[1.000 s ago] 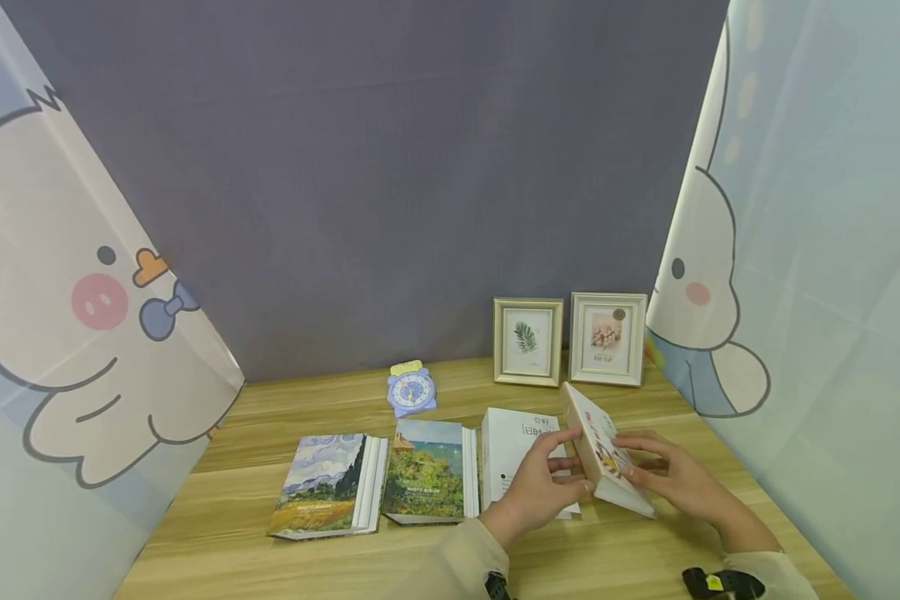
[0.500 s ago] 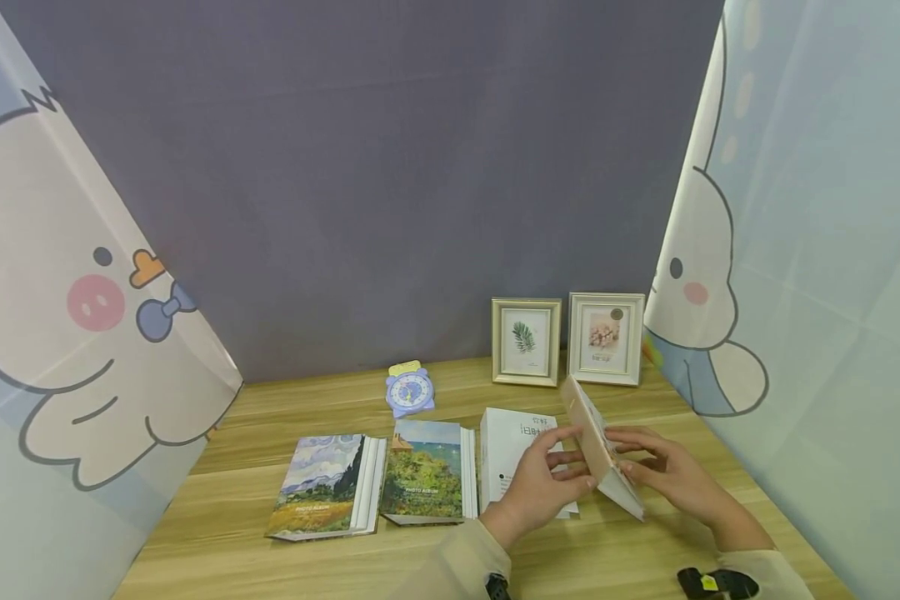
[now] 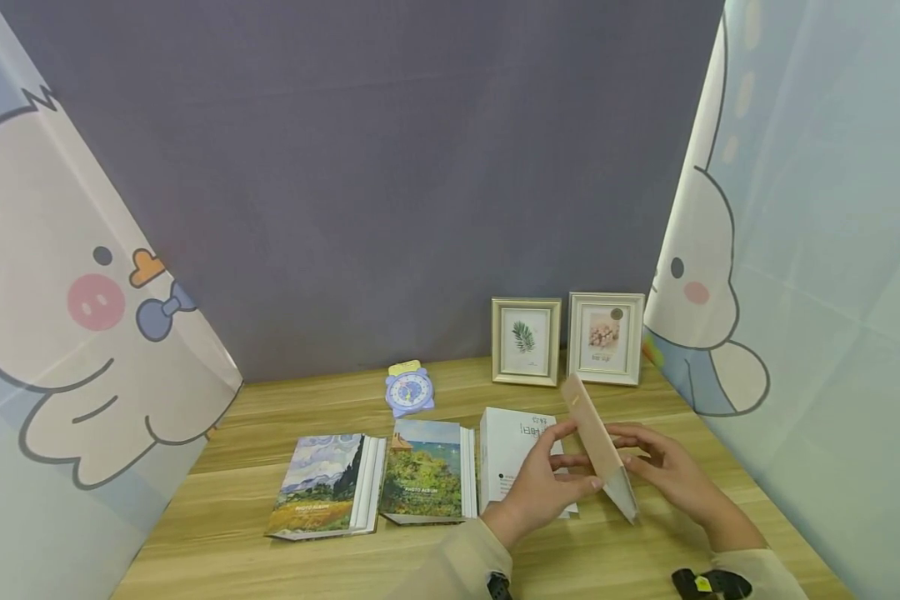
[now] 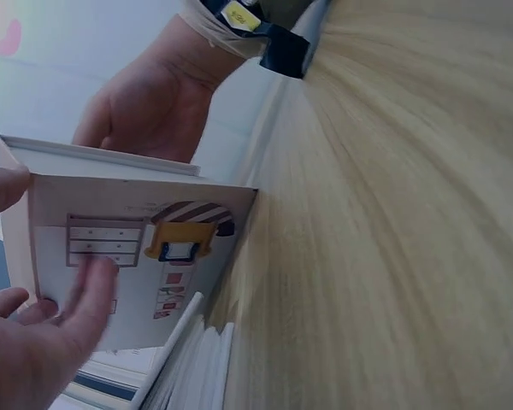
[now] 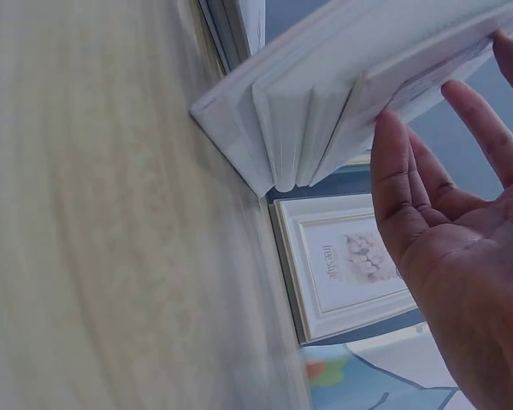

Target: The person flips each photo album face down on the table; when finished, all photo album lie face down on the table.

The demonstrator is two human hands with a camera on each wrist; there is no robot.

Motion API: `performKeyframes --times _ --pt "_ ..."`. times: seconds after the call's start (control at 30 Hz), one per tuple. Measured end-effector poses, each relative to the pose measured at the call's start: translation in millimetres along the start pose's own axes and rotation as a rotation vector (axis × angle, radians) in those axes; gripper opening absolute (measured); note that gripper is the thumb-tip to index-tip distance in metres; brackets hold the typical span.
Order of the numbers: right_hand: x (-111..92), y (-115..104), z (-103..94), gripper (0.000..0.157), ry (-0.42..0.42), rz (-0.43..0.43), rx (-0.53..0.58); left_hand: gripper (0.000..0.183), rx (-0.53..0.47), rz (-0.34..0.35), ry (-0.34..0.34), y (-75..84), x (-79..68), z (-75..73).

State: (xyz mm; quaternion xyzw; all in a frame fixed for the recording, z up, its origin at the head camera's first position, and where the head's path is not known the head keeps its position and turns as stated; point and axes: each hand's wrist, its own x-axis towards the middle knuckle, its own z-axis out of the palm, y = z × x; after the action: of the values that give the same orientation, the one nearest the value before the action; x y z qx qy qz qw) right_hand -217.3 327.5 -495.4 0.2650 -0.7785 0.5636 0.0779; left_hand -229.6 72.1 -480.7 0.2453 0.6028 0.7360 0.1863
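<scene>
A white photo album (image 3: 598, 437) with a beige spine stands tilted on one corner between both hands. My left hand (image 3: 543, 479) holds it by the spine; in the left wrist view the thumb lies at the spine edge and the fingers (image 4: 94, 295) lie against the printed cover. On the other side, my right hand (image 3: 678, 479) touches the opposite cover with its fingertips, as the right wrist view shows; no finger wraps round the edge there. Left of it, partly behind my left hand, lies a second white album (image 3: 506, 446) with dark lettering.
Two painted-cover albums (image 3: 318, 483) (image 3: 423, 475) lie left of the white one. A purple toy clock (image 3: 410, 392) sits farther back. Two picture frames (image 3: 527, 342) (image 3: 606, 337) stand upright at the back right. Curtains enclose the wooden table (image 3: 285, 575).
The held album has turned from showing its printed front cover to standing nearly on edge, its spine toward the head camera. My right hand has shifted slightly left with it.
</scene>
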Motion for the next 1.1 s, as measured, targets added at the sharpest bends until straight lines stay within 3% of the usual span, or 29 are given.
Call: performKeyframes --times 0.2,0.63,0.87,1.1 --pt "2 -5 2.0 0.041 0.045 0.041 0.009 0.074 0.02 0.005 -0.009 -5.7 2.4 2.0" --pt "3 -7 0.2 0.043 0.036 -0.027 0.077 0.068 0.012 0.081 -0.023 -6.8 4.7 5.9" --pt "-1 -8 -4.7 0.042 0.077 0.047 0.046 0.065 -0.075 0.079 -0.074 -10.8 4.3 7.3" --pt "-4 -12 -5.8 0.047 0.067 0.088 0.115 0.072 -0.014 0.122 -0.131 -14.9 5.0 8.2"
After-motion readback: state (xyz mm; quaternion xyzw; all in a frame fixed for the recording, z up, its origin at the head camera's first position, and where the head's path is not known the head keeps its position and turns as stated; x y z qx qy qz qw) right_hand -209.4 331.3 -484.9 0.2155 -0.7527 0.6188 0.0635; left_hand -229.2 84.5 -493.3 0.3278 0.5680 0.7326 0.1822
